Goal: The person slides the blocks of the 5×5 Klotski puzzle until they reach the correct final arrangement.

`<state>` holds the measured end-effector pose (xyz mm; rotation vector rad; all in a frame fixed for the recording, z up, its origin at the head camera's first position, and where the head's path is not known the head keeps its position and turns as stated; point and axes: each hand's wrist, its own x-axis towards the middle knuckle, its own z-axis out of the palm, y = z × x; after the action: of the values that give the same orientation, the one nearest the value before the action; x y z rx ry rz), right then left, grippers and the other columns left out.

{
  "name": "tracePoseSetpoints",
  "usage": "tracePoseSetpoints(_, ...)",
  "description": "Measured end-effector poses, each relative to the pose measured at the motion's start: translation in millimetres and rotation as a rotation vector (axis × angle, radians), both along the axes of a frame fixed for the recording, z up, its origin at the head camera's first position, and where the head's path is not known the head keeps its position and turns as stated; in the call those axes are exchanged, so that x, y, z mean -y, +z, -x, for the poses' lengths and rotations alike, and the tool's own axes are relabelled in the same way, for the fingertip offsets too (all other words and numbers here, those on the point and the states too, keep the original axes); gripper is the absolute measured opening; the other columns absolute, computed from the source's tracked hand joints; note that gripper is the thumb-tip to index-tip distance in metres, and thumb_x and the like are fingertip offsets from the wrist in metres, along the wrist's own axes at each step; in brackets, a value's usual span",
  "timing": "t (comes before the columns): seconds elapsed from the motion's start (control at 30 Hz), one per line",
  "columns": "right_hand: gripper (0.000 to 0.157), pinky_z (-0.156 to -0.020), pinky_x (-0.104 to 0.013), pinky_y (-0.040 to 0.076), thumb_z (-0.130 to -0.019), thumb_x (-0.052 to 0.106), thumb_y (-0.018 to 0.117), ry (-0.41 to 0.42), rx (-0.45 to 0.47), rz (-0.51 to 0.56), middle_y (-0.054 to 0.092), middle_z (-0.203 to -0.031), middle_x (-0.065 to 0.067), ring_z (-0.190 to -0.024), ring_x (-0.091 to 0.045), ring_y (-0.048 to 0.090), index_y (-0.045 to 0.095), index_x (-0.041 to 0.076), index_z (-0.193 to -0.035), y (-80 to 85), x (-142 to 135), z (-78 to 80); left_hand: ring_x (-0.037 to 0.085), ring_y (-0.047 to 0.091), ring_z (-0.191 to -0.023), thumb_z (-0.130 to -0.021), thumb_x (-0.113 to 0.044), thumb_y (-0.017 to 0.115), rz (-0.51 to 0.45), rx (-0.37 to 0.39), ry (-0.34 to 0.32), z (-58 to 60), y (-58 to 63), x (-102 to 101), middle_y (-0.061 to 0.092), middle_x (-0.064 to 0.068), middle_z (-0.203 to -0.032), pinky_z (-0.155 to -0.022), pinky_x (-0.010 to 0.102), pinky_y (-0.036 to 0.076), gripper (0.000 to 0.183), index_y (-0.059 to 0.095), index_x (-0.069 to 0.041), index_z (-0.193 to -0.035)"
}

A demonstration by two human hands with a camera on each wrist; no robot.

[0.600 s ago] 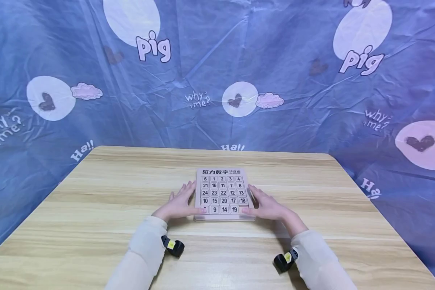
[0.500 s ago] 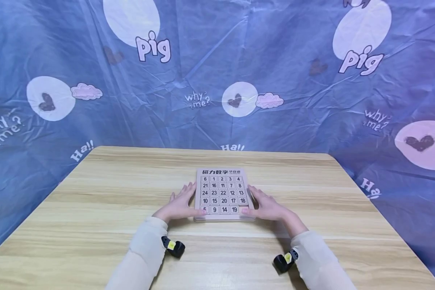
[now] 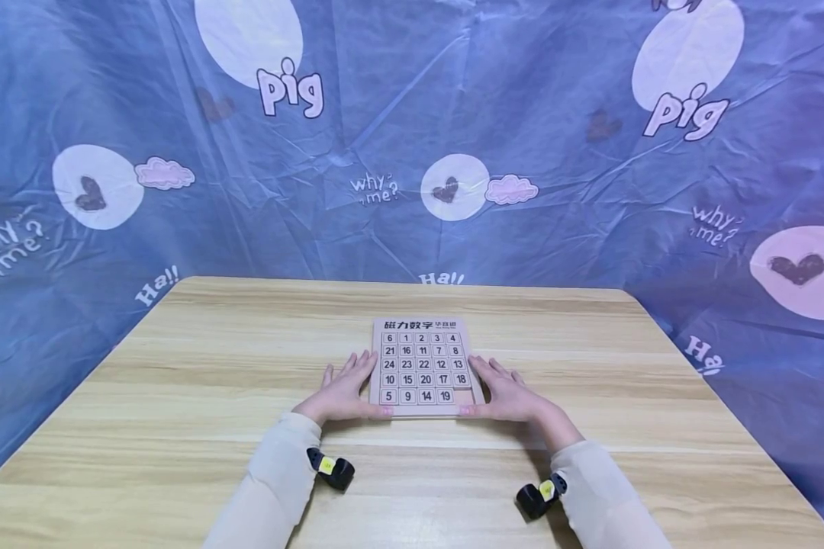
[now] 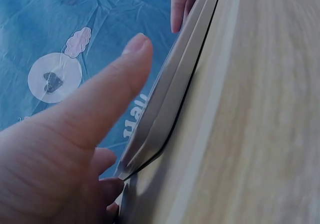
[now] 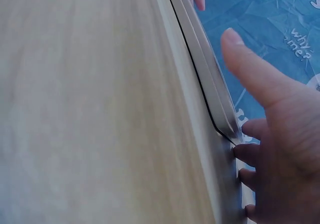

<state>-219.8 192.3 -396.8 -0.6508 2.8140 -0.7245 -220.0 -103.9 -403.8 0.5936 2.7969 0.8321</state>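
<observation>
A white number slide puzzle (image 3: 423,372) lies flat on the table, its numbered tiles facing up. One slot (image 3: 463,397) at its near right corner holds no tile. My left hand (image 3: 338,398) lies along the puzzle's left side, fingertips at that edge, with the thumb straight over the near rim. On the right side my right hand (image 3: 513,398) mirrors it, fingers spread along the edge. In both wrist views the thumb stands out straight above the puzzle's rim (image 4: 175,88), while the other fingertips (image 5: 245,151) meet its side. Neither hand curls round it.
The pale wooden table (image 3: 247,343) stretches out around the puzzle. Behind its far edge hangs a blue printed cloth (image 3: 378,114). A black wrist camera (image 3: 335,472) sits at the left sleeve, another camera (image 3: 537,500) at the right sleeve.
Both thumbs have slid off the bottom tile row toward the puzzle's near rim. The 5 tile and the vacant slot now show fully. The tiles keep their order.
</observation>
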Motion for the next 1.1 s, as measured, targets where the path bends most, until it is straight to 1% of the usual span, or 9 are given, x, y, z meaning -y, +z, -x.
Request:
tracePoseSetpoints(0.17,0.101,-0.095,-0.058,0.0,-0.064,0.058,0.062,-0.006,0.013,0.006,0.016,-0.14,-0.016,-0.126,-0.036,0.006,0.016,0.006,-0.138,-0.5,0,-1.6,0.029,-0.001,-0.128,-0.061,-0.061,0.063,0.032,-0.017,-0.013,-1.3,-0.3,0,0.009,0.012,-0.141,-0.095,0.053,-0.011,0.106,0.015,-0.007,-0.138)
tracePoseSetpoints(0.4,0.1,-0.094,-0.059,0.002,-0.066,0.059,0.06,-0.01,-0.002,-0.03,0.016,-0.14,-0.015,-0.126,-0.037,0.008,0.016,0.007,-0.138,1.6,1,-4.0,0.029,-0.001,-0.128,-0.062,-0.062,0.062,0.066,-0.032,-0.031,-2.2,-0.8,0,0.008,0.012,-0.142,-0.095,0.052,-0.011,0.105,0.014,-0.007,-0.138)
tracePoseSetpoints(0.5,0.097,-0.093,-0.06,0.002,-0.067,0.058,0.059,-0.003,0.003,-0.041,0.017,-0.14,-0.015,-0.125,-0.037,0.009,0.017,0.007,-0.138,4.3,1,-6.0,0.029,-0.001,-0.128,-0.062,-0.062,0.061,0.069,-0.031,-0.033,-2.1,-0.9,1,0.008,0.012,-0.142,-0.095,0.052,-0.011,0.105,0.013,-0.007,-0.138)
tracePoseSetpoints(0.73,0.091,-0.091,-0.063,0.004,-0.069,0.056,0.06,0.03,0.027,-0.063,0.016,-0.138,-0.021,-0.125,-0.039,0.01,0.021,0.009,-0.137,10.9,4,-12.4,0.029,-0.001,-0.128,-0.063,-0.064,0.059,0.079,-0.043,-0.032,-1.0,-1.7,2,0.008,0.012,-0.142,-0.095,0.053,-0.01,0.105,0.013,-0.007,-0.138)
tracePoseSetpoints(0.9,0.089,-0.091,-0.063,0.004,-0.07,0.055,0.06,0.039,0.045,-0.086,0.015,-0.139,-0.021,-0.125,-0.039,0.009,0.023,0.011,-0.137,12.8,4,-15.3,0.028,-0.001,-0.128,-0.064,-0.063,0.058,0.075,-0.04,-0.026,-2.2,-1.0,2,0.009,0.012,-0.142,-0.095,0.053,-0.011,0.103,0.013,-0.007,-0.138)
tracePoseSetpoints(1.1,0.086,-0.09,-0.064,0.005,-0.071,0.055,0.058,0.045,0.045,-0.118,0.015,-0.14,-0.019,-0.125,-0.039,0.008,0.024,0.013,-0.137,13.2,3,-17.1,0.028,-0.001,-0.128,-0.065,-0.063,0.058,0.078,-0.038,-0.026,-2.7,-0.6,0,0.008,0.011,-0.142,-0.095,0.053,-0.011,0.102,0.013,-0.008,-0.139)
